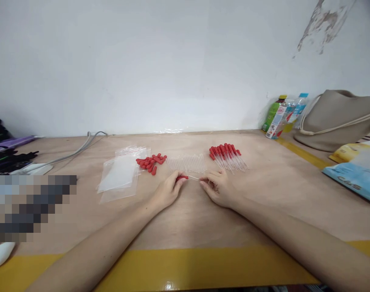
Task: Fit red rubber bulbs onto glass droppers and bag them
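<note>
My left hand (170, 188) pinches a red rubber dropper bulb (182, 177), its mouth pointing right. A thin clear dropper tube (193, 177) runs from that mouth to the fingertips of my right hand (217, 187), which are closed on its other end. How far the tube sits inside the bulb I cannot tell. Just beyond my hands lies a row of loose clear tubes (186, 163). A heap of loose red bulbs (150, 163) is to its left. On the right, several droppers (227, 156) with red bulbs on clear tubes lie side by side.
Clear plastic bags (119, 174) lie left of the bulbs. A grey cable (84, 147) crosses the back left, near dark items (11, 160). Bottles (283, 115), a grey bag (333, 121) and a blue packet (355, 178) stand or lie at right. Yellow tape (172, 267) edges the table.
</note>
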{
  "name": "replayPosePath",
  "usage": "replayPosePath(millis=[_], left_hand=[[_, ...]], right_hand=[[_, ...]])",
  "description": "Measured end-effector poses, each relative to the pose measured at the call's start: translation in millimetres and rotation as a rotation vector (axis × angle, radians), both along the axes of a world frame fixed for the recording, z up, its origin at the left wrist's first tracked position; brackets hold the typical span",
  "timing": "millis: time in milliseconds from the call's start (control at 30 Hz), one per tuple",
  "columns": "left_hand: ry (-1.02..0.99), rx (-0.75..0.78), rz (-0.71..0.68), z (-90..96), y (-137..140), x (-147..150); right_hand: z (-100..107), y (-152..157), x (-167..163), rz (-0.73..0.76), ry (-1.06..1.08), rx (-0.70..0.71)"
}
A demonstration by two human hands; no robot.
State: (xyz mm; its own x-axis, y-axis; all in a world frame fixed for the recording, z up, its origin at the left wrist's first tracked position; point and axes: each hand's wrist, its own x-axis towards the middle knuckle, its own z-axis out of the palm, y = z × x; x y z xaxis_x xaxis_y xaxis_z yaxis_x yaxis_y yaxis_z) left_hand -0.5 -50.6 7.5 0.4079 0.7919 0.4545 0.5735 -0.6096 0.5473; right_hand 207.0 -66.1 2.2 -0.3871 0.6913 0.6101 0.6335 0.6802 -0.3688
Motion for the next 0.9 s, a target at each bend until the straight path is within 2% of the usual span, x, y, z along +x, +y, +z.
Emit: replayPosePath(millis=[333, 533, 733, 900], left_hand=[[-0.186, -0.209, -0.070, -2.6, -0.1, 0.6], [-0.189, -0.273, -0.118, -4.6, -0.5, -2.0], [-0.002, -0.196, -0.123, -2.2, -4.5, -2.8], [0.044, -0.125, -0.119, -0.9, -6.4, -1.6]], right_hand=[[-1.4, 4.2, -0.2, 0.064, -0.008, -0.110], [1.8, 8.0, 4.2, 0.097, -0.056, -0.141], [8.0, 5.5, 5.7, 0.041, -0.206, -0.028], [5.5, 4.5, -0.3, 0.027, -0.231, 0.030]])
